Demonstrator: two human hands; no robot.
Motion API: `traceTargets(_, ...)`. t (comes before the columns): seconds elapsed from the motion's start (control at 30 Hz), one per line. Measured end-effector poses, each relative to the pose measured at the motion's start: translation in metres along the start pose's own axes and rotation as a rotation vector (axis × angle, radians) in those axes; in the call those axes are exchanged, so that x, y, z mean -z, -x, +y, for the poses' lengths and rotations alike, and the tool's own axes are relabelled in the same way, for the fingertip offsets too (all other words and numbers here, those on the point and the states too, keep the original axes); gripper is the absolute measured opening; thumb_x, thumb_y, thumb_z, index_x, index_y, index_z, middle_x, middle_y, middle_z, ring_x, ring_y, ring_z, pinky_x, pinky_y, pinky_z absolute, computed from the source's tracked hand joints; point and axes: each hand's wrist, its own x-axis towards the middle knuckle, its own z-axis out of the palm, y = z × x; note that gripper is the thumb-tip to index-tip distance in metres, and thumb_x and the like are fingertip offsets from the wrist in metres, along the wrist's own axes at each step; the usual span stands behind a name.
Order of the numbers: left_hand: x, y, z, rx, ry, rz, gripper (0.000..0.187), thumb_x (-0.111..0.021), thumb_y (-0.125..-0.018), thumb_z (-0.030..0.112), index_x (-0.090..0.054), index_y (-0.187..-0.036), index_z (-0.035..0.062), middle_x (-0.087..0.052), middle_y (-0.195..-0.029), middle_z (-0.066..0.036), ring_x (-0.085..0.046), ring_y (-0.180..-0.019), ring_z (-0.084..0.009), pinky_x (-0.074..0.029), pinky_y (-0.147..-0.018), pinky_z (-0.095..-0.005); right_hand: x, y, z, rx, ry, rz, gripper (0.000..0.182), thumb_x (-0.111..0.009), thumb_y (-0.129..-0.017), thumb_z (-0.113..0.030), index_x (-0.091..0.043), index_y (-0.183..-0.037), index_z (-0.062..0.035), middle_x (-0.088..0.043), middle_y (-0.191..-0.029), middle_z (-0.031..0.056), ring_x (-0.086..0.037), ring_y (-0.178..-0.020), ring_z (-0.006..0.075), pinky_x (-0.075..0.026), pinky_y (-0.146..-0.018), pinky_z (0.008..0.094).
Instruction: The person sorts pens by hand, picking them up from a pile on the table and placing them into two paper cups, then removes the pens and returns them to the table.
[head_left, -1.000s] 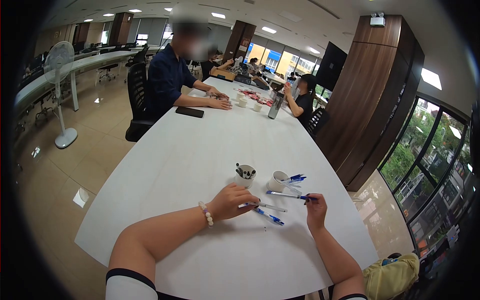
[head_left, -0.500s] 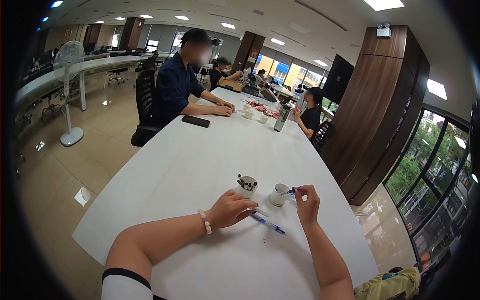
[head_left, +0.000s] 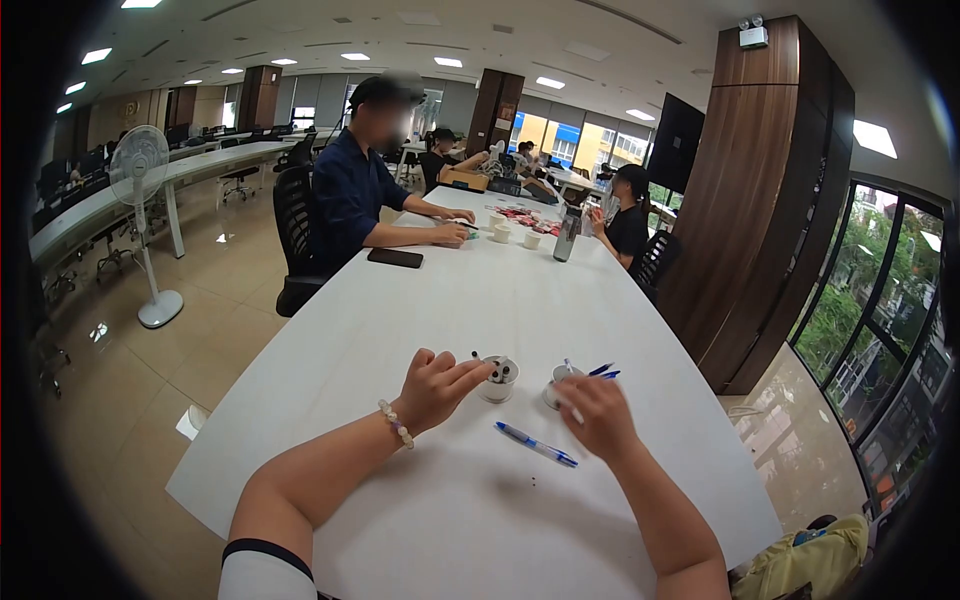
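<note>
My left hand [head_left: 440, 388] reaches to the rim of a white cup [head_left: 498, 392] holding several black-tipped pieces. Its fingers are drawn together at the rim; whatever they grip is hidden. Motion blurs my right hand [head_left: 597, 412], which hovers over the near side of a second white cup [head_left: 552, 398], so its fingertips are unclear. Blue pen pieces [head_left: 604, 371] show just behind that hand. A clear pen with blue ends [head_left: 536, 444] lies on the table between my forearms, with tiny dark specks [head_left: 533, 482] nearer me.
Across the white table [head_left: 420, 310] are a black phone [head_left: 395, 258], small cups [head_left: 532, 240], a grey bottle [head_left: 567, 236] and red items [head_left: 520, 215]. One person sits at the left edge, another at the right. A yellow bag [head_left: 805, 560] is at the lower right.
My left hand has moved from above the loose pen up to the left cup. My right hand, which pinched a blue piece at the right cup, has come lower and left. The view has shifted slightly.
</note>
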Motion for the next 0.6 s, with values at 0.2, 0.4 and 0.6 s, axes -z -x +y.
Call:
traceTargets(0.2,-0.003,0.002,-0.001,0.079,0.092,-0.048,0.036,-0.062,-0.079,0.006,-0.062,-0.114,0.0174,-0.067,-0.083,0.009,-0.050,-0.063,-0.0078,-0.031,-0.063,-0.0282,-0.013,0.010,-0.034,-0.108,-0.054,-0.550,0.041,-0.068,-0.079,-0.027,-0.057,-0.114,-0.0092,-0.061,-0.099,0.0074,-0.060,-0.090,0.0243,-0.048,-0.075,0.0366)
traceTargets(0.4,0.000,-0.007,0.000,0.138,0.073,-0.034,0.032,-0.065,-0.080,0.006,-0.065,-0.110,0.0154,-0.067,-0.078,0.009,-0.051,-0.064,-0.0080,-0.031,-0.060,-0.0285,-0.014,0.015,-0.035,-0.323,0.035,-0.830,0.047,-0.061,-0.082,-0.023,-0.047,-0.125,-0.0077,-0.061,-0.104,0.0117,-0.061,-0.094,0.0284,-0.049,-0.080,0.0398)
traceTargets(0.6,-0.013,0.002,0.005,0.156,0.085,-0.089,0.032,-0.062,-0.082,0.006,-0.065,-0.112,0.0148,-0.066,-0.086,0.006,-0.053,-0.070,-0.0103,-0.035,-0.064,-0.0290,-0.025,0.024,-0.030,-0.415,-0.046,-0.892,0.035,-0.053,-0.085,-0.015,-0.047,-0.119,-0.0066,-0.061,-0.100,0.0141,-0.061,-0.094,0.0302,-0.049,-0.078,0.0430)
